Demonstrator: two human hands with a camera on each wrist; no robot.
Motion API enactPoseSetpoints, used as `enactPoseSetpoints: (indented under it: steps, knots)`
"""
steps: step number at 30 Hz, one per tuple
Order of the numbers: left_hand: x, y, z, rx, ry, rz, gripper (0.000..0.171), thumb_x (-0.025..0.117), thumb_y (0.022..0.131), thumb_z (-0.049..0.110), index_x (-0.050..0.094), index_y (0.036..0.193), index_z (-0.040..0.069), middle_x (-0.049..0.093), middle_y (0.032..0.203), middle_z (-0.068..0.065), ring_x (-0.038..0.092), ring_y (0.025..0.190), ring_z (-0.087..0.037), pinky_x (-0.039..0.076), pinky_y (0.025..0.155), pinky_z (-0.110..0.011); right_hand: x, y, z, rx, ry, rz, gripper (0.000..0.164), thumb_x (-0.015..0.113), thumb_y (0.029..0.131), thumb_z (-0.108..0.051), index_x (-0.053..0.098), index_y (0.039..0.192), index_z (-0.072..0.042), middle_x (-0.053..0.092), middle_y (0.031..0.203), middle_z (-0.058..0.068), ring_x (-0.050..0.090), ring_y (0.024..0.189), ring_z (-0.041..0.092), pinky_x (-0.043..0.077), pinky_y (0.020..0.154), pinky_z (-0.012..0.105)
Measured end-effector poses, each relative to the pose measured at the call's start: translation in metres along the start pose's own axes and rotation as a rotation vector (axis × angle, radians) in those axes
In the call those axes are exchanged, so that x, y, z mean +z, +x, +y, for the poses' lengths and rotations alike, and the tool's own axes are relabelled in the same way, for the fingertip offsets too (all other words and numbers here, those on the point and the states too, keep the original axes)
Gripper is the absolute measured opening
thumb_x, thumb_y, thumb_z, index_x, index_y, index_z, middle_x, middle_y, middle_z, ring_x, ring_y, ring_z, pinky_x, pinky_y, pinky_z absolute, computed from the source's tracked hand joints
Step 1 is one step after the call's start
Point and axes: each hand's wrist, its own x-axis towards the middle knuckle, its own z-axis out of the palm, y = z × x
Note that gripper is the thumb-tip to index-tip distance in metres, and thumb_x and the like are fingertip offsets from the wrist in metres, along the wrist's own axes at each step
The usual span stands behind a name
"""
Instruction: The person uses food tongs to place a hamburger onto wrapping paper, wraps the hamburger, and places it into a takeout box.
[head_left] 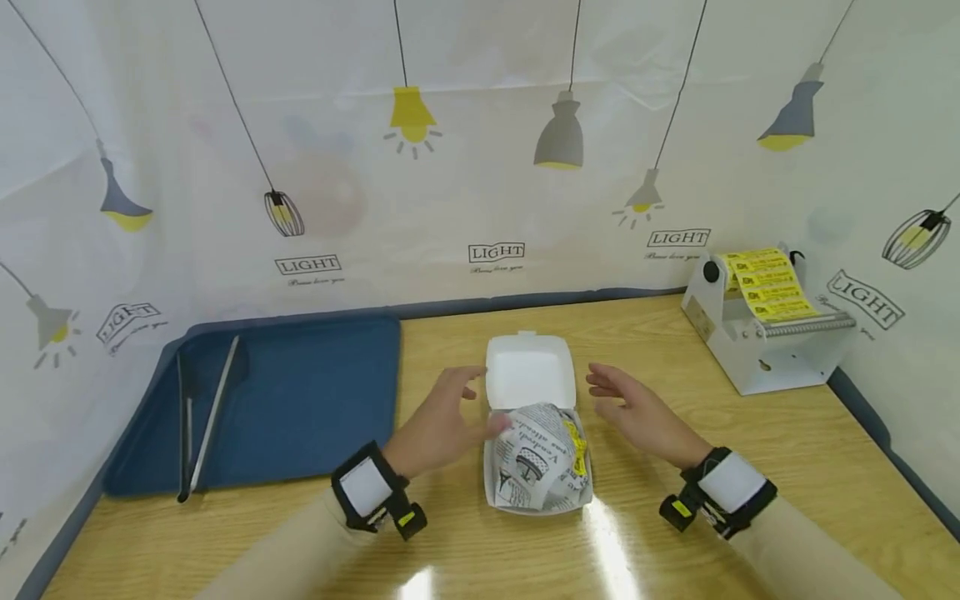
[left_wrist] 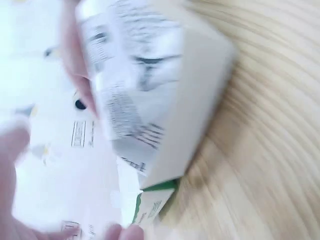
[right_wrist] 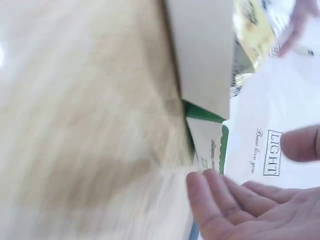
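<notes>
In the middle of the table stands a white hinged takeaway box, its lid thrown back. A round bundle wrapped in newsprint-pattern paper fills its base, with a yellow label stuck on the right side. My left hand is left of the box, fingers loosely bent near the lid's left edge and thumb by the wrapped bundle. On the other side my right hand stands apart from the lid, palm turned inward. In the right wrist view, the right fingers are relaxed near the box's green-edged lid. Neither hand holds anything.
A blue tray lies at the left with metal tongs across it. Back right stands a white label dispenser with a roll of yellow labels. A printed sheet hangs behind the table.
</notes>
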Motion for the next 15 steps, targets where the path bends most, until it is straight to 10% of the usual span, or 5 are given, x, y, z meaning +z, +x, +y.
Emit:
enactPoseSetpoints:
  steps: [7, 15]
  knots:
    - [-0.002, 0.030, -0.005, -0.273, -0.478, -0.133, 0.082, 0.016, 0.093, 0.067, 0.038, 0.139, 0.003, 0.057, 0.121, -0.025, 0.056, 0.110, -0.035, 0.049, 0.084, -0.050, 0.006, 0.027, -0.013, 0.131, 0.198, -0.093, 0.057, 0.033, 0.098, -0.011, 0.009, 0.148, 0.003, 0.029, 0.146, 0.026, 0.032, 0.133, 0.038, 0.030, 0.105, 0.053]
    - [-0.009, 0.027, -0.005, -0.157, -0.519, 0.046, 0.076, 0.014, 0.096, 0.060, 0.024, 0.146, 0.004, 0.054, 0.128, -0.020, 0.048, 0.122, -0.034, 0.039, 0.097, -0.054, -0.002, 0.027, -0.022, 0.005, 0.083, 0.093, 0.064, 0.048, 0.093, -0.010, 0.017, 0.149, -0.006, 0.043, 0.139, 0.017, 0.039, 0.128, 0.033, 0.033, 0.101, 0.054]
